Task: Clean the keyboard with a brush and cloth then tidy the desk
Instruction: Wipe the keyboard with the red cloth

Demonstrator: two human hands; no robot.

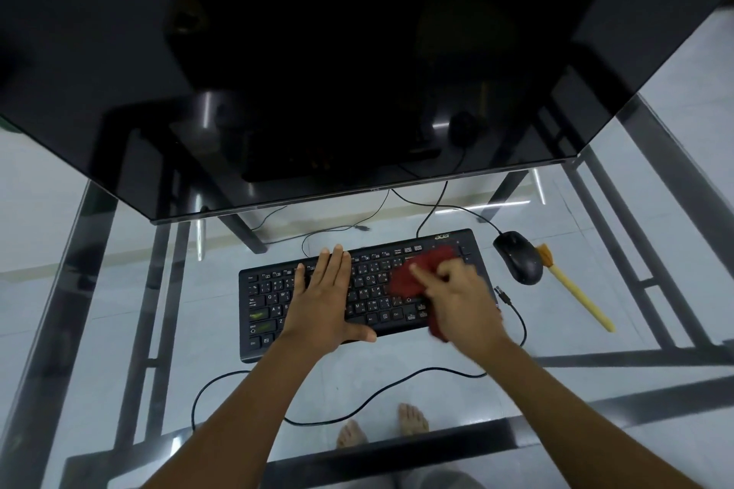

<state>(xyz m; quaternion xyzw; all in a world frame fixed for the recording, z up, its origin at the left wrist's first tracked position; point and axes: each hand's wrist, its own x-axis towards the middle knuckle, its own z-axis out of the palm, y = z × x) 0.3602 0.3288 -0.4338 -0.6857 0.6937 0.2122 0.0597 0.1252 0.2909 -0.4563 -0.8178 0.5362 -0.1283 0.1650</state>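
Note:
A black keyboard (270, 302) lies on the glass desk (595, 329) in front of me. My left hand (325, 294) lies flat on its middle keys, fingers straight and thumb along the front edge. My right hand (460, 302) holds a red cloth (413, 274) against the keyboard's right side, forefinger stretched over the cloth and the other fingers curled around it. A yellow-handled brush (576, 290) lies on the desk to the right of the mouse, untouched.
A black mouse (518, 256) sits right of the keyboard, its cable running behind. A large dark monitor (317, 71) overhangs the back of the desk. The keyboard's loose cable (357, 405) loops across the front. My bare feet show through the glass.

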